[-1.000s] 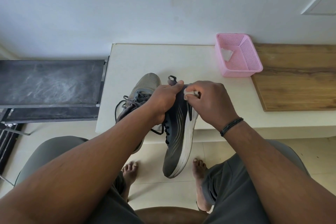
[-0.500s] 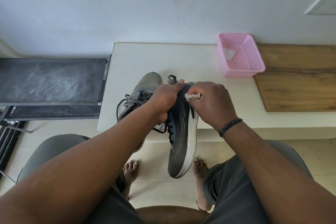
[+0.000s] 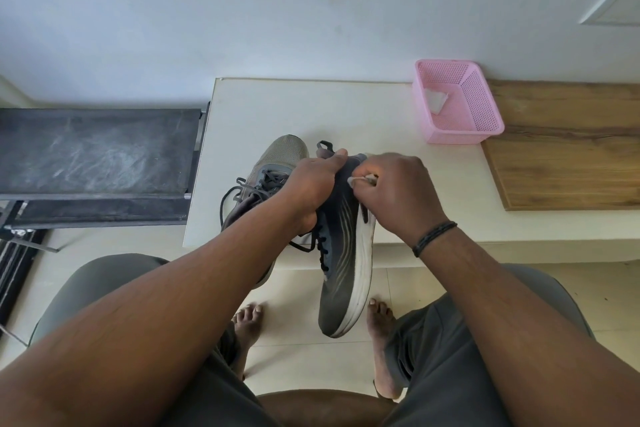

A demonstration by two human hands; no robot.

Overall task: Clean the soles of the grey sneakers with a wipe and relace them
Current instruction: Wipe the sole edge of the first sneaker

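Two sneakers in play: held sneaker (image 3: 341,253) hangs heel-up, toe down past the worktop (image 3: 363,114) edge, over bare feet. Left hand (image 3: 308,187) grips its heel end, fingers curled round. Right hand (image 3: 394,191) pinches a small wipe (image 3: 362,179) against the heel by the white sole. Other sneaker (image 3: 273,163) rests on the worktop, laces loose. Risks: shoe twists or slips from the one-hand grip under rubbing pressure; dangling lace (image 3: 311,246) snags; tiny wipe may slide out of the pinch. Pink basket (image 3: 485,121) holds another wipe.
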